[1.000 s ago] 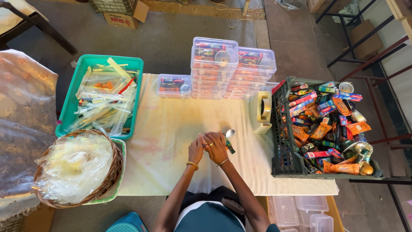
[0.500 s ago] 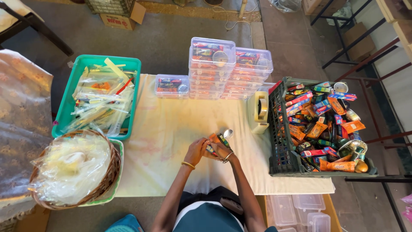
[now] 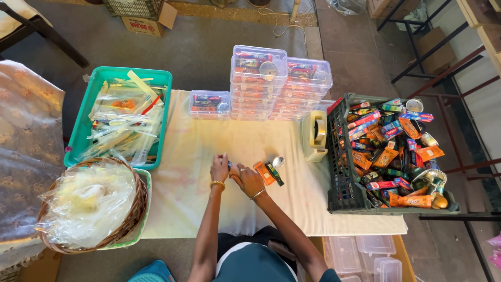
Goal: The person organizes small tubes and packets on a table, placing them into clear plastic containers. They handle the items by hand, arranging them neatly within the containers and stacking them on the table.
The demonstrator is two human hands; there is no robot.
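My left hand (image 3: 219,168) and my right hand (image 3: 249,180) meet at the middle of the cream-covered table (image 3: 182,209). Their fingertips pinch a small dark item (image 3: 229,166) between them; its kind is too small to tell. Just right of my right hand an orange sachet (image 3: 263,173) and a dark green sachet (image 3: 274,174) lie flat on the cloth. A small round silver tin (image 3: 278,161) sits beside them. Both wrists wear bangles.
A black crate (image 3: 342,183) full of sachets and tins stands at the right, a tape dispenser (image 3: 314,134) beside it. Stacked clear lidded boxes (image 3: 258,83) and one single box (image 3: 210,104) line the far edge. A green tray (image 3: 83,125) of wrapped toothbrushes and a basket (image 3: 133,209) of plastic bags stand left.
My hands have shifted left, away from the round tin. The orange sachet that was between them now lies on the cloth with the dark sachet.
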